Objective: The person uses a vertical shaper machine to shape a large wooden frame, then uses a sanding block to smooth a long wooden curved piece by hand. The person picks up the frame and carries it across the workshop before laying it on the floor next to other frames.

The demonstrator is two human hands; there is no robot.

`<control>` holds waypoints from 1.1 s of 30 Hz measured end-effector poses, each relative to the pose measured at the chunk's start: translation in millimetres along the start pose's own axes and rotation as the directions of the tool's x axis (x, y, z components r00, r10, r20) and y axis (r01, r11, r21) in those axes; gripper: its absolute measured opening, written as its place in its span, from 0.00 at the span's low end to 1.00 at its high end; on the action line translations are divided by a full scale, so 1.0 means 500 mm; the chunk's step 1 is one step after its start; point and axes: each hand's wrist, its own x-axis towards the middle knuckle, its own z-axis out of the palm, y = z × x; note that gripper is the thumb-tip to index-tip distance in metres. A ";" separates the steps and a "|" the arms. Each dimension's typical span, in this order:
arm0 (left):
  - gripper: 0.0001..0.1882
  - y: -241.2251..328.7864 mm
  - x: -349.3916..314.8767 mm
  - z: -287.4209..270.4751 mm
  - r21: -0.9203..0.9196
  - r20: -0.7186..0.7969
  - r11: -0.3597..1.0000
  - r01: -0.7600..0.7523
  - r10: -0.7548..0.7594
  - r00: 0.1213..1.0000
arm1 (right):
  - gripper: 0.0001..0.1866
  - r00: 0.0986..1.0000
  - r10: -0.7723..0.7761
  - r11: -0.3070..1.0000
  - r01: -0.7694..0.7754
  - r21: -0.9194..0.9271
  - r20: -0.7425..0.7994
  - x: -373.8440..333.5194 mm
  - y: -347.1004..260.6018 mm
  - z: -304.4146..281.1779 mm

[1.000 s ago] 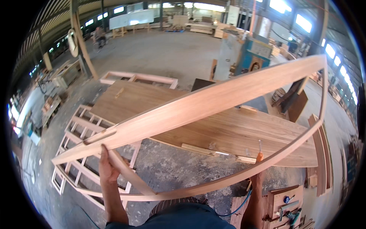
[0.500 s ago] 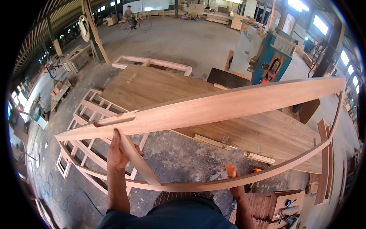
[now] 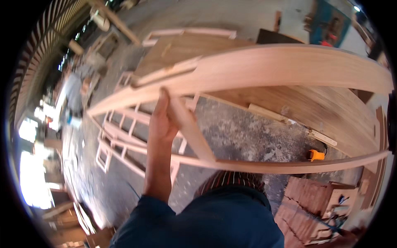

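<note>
- Wooden frame [image 3: 289, 68]: pale, bow-shaped, held before the person's torso; in view it spans the floor [image 3: 256, 140] and the large panel.
- Its parts: one broad board, slotted toward the left end; one slender curved rail [image 3: 264, 166] on the near side; one short crosspiece [image 3: 193, 134] joining the two.
- Left hand [image 3: 162, 122]: closed around the crosspiece, thumb against the broad board.
- Right hand [image 3: 346, 238]: apparently the blurred shape at the lower right rim, near the tools; cannot tell whether it grasps anything.
- Large panel [image 3: 326, 109]: brown wood, beyond the rail, partly covered by the frame.
- Orange object [image 3: 317, 155]: beside the panel's near edge; kind unclear.
- Ladder-like framework [image 3: 120, 133]: pinkish wood, on the floor, left.
- Reddish-brown boards [image 3: 302, 202]: lower right, beside assorted tools [image 3: 341, 211], blurred.
</note>
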 end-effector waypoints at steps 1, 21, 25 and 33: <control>0.26 0.000 0.009 0.013 0.046 0.032 0.998 -0.041 0.040 0.999 | 0.15 0.997 -0.019 0.998 0.015 -0.057 -0.071 -0.003 -0.015 -0.047; 0.33 -0.206 0.068 0.053 0.243 0.444 0.970 -0.010 -0.102 0.890 | 0.16 0.367 0.618 0.641 -0.747 0.175 -0.695 -0.432 0.484 -0.518; 0.33 -0.253 0.063 0.167 0.275 0.477 0.956 0.105 -0.230 0.848 | 0.14 0.318 0.389 0.495 -0.864 -0.095 -0.865 -0.530 0.730 -0.608; 0.33 -0.306 -0.019 0.472 0.232 0.207 0.968 0.096 -0.146 0.967 | 0.27 0.183 0.333 0.293 -0.952 -0.084 -0.925 -0.469 0.761 -0.642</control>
